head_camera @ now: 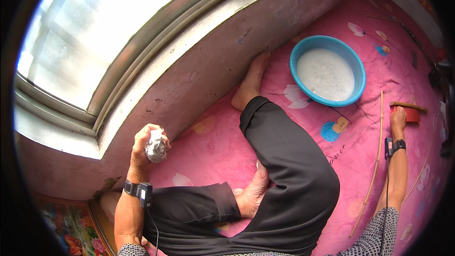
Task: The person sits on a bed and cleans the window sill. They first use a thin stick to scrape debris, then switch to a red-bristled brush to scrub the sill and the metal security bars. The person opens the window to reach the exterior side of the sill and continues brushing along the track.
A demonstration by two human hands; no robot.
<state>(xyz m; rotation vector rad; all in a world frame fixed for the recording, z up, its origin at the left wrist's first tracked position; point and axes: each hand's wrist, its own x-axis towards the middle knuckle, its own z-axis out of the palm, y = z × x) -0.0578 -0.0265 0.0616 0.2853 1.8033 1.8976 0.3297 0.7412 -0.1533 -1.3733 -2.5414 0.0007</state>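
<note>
My left hand [140, 145] is raised beside the wall below the window, its fingers wrapped around a crumpled silvery wad [155, 149]. Whether the wad is foil or wet cloth I cannot tell. Far to the right, my right hand [399, 116] grips a brush with red bristles [413, 115] and a wooden back [414, 106], low over the pink floral sheet [355, 192]. Left of that hand, a thin bamboo stick [376, 170] lies lengthwise on the sheet. A blue plastic basin [360, 78] stands beyond my bent leg, holding whitish, foamy water [325, 74].
A bright window [92, 35] with a metal frame and a pale sill [57, 137] runs along the left. Beneath it is a stained pinkish wall [213, 67]. My legs in black trousers [291, 170] fold across the middle. Another thin stick [423, 163] and dark items lie at the right edge.
</note>
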